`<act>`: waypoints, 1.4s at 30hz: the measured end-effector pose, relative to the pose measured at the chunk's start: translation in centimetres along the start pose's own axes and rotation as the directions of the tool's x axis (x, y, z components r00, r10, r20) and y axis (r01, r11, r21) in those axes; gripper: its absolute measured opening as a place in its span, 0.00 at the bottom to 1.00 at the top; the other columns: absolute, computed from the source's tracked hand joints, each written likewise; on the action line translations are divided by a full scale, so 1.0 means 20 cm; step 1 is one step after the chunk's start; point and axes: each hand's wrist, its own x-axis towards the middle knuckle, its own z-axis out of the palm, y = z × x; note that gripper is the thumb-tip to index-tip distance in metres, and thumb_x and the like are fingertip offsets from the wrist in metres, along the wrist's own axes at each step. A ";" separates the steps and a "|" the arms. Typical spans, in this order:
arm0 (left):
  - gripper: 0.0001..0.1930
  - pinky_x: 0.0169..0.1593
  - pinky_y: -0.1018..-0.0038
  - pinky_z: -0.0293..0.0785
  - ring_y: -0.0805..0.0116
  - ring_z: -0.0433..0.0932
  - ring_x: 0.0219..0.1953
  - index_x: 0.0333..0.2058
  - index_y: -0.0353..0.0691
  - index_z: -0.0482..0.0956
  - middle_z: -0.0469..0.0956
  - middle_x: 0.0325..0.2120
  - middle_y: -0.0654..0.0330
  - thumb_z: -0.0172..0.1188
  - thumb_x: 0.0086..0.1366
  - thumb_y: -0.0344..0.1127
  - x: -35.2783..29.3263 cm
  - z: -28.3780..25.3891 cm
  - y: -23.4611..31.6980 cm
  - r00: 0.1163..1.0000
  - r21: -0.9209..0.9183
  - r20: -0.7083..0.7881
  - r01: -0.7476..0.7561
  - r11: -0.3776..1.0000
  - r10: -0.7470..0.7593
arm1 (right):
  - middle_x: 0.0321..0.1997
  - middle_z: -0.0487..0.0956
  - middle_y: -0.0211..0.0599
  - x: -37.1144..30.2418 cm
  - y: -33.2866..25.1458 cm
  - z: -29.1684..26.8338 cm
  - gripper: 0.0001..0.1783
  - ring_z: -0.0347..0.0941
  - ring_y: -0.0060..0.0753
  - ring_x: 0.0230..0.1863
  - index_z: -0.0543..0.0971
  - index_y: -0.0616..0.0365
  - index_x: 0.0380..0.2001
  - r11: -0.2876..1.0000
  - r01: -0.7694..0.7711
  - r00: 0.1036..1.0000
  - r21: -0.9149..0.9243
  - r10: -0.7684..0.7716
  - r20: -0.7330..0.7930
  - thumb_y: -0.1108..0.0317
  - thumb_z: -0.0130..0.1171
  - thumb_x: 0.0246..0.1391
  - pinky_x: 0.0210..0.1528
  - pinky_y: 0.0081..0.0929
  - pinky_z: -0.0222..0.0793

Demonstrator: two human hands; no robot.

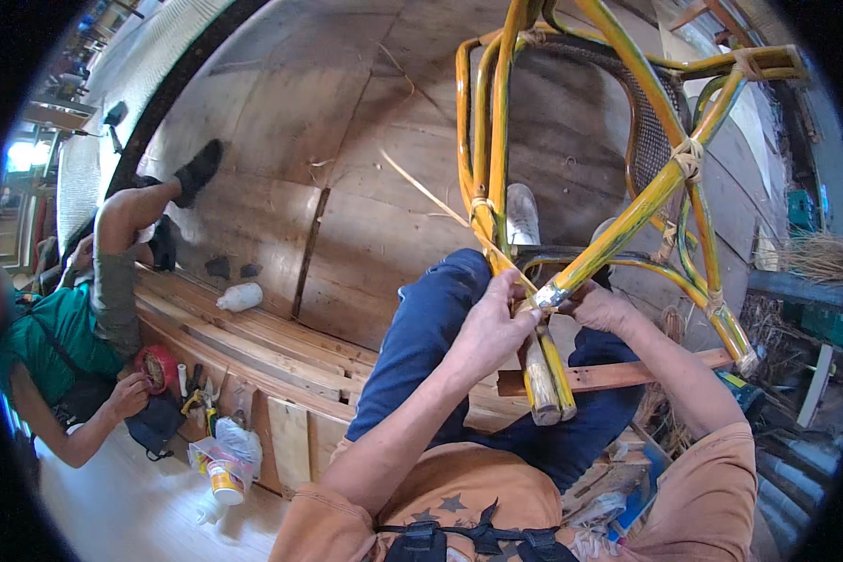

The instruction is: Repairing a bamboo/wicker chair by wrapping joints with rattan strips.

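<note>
A yellow and dark-streaked cane chair frame [618, 239] leans over my lap, with pale strips bound round several joints. My left hand [492, 328] is closed at a joint near the pole ends, pinching a pale binding strip [506, 255] between thumb and fingers. Across the same joint, my right hand [598, 307] curls in behind the slanting pole. Its fingertips are partly hidden, and what they grip cannot be made out. Just below both hands, two bare pole ends [545, 393] point toward me. A long loose strip [421, 185] sticks out to the far left of the joint.
A wooden slat [618, 375] crosses my lap under the frame. At left sits another person in a green shirt [66, 347], near hand tools [201, 398] and a white and yellow tub [226, 480]. A white bottle [240, 297] lies by stacked planks [253, 342].
</note>
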 end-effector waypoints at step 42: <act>0.18 0.49 0.78 0.66 0.74 0.72 0.42 0.50 0.33 0.73 0.76 0.38 0.61 0.50 0.64 0.36 0.08 -0.04 0.01 0.973 0.419 0.190 -0.199 0.886 0.129 | 0.18 0.76 0.43 -0.63 -0.16 0.35 0.10 0.77 0.49 0.25 0.74 0.55 0.28 0.666 0.096 0.733 -0.740 -0.550 -0.400 0.61 0.55 0.54 0.27 0.44 0.71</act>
